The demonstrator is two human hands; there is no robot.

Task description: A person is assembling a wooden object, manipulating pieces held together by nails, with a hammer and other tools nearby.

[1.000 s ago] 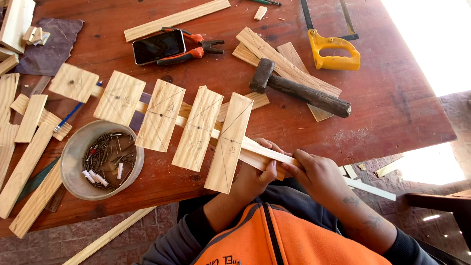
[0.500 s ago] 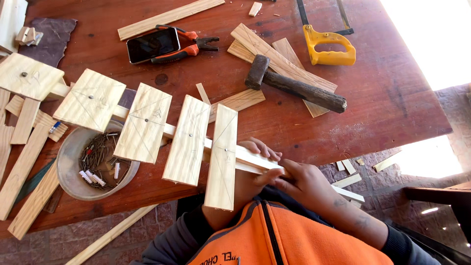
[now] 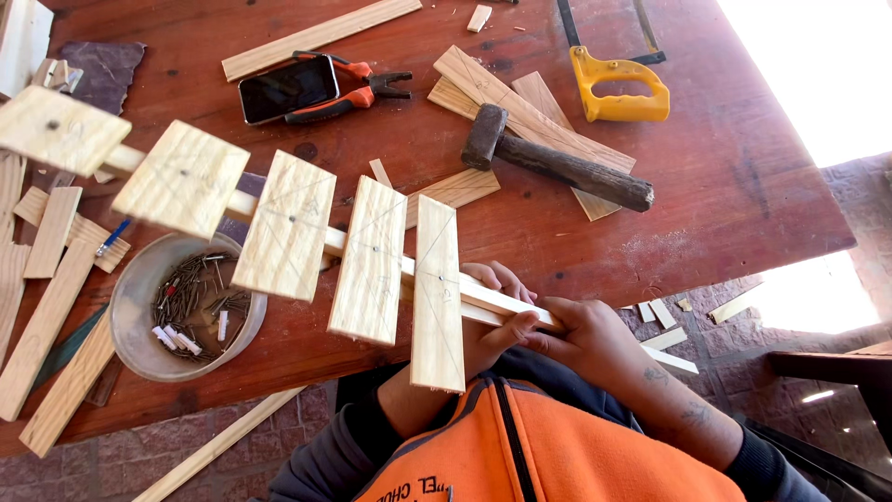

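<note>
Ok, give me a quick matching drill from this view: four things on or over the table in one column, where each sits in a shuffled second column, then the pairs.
Things:
1. hammer
2. phone
3. metal bowl
4. slatted wooden piece

Places:
A. holding nails, at the table's near edge
B. lying across wooden strips, middle of the table
C. held at one end by both hands
D. resting on orange-handled pliers

Pairs: 1-B, 2-D, 3-A, 4-C
</note>
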